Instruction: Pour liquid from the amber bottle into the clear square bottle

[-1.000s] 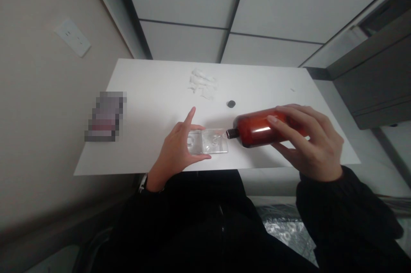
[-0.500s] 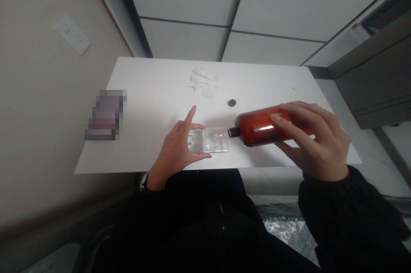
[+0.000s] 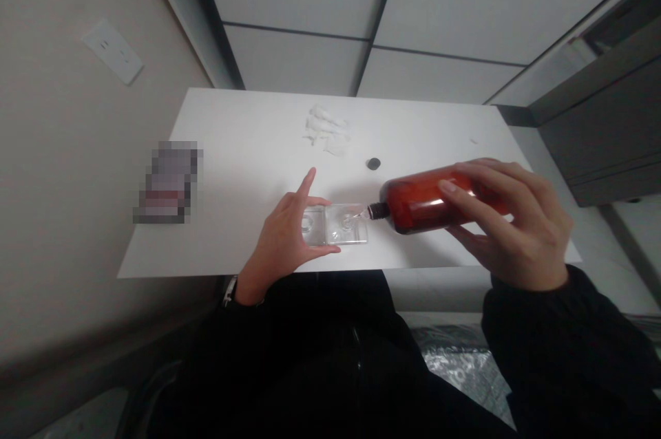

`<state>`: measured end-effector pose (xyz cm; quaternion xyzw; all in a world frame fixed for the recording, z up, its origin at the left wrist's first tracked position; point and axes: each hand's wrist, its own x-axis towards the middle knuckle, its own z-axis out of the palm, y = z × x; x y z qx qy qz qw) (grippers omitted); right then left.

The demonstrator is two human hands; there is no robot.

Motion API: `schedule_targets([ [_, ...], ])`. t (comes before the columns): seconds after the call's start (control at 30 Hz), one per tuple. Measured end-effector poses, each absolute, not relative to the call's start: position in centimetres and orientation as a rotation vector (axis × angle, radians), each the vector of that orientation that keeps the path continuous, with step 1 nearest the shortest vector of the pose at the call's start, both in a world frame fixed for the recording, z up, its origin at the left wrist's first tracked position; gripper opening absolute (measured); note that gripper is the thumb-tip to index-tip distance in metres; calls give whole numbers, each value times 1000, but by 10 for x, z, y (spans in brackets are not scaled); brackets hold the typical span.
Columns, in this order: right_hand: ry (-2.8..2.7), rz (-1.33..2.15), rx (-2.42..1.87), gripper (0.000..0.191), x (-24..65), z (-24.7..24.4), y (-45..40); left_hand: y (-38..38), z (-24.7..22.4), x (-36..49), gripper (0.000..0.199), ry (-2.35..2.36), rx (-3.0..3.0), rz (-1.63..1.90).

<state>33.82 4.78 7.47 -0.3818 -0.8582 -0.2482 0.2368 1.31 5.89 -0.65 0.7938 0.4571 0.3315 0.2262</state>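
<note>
We noted the left hand [image 3: 283,241] clamped on a clear plastic tray [image 3: 345,232]; the right hand [image 3: 516,227] gripped a brown bottle [image 3: 423,199], its nozzle [image 3: 363,213] over the tray.

Amber bottle [image 3: 421,204] in right hand [image 3: 521,239], over clear tray [image 3: 347,232] (left hand [image 3: 279,246] holds it).

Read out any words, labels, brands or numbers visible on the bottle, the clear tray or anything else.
None readable.
Amber bottle: no label visible.
Clear plastic tray: no print visible.
Rectangular item on the table: too pixelated to read.
</note>
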Motion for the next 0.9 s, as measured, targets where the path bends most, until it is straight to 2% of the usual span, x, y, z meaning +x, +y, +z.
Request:
schedule_targets([
  [0.23, -2342, -754, -998, 83, 340, 77, 51, 59, -7, 13, 146, 1251, 2213, 919],
  [0.47, -2351, -723, -1066, 92, 339, 80, 49, 59, -8, 15, 147, 1275, 2209, 926],
  [0.9, -2389, -691, -1117, 93, 339, 84, 45, 59, -7, 14, 145, 1256, 2210, 920],
])
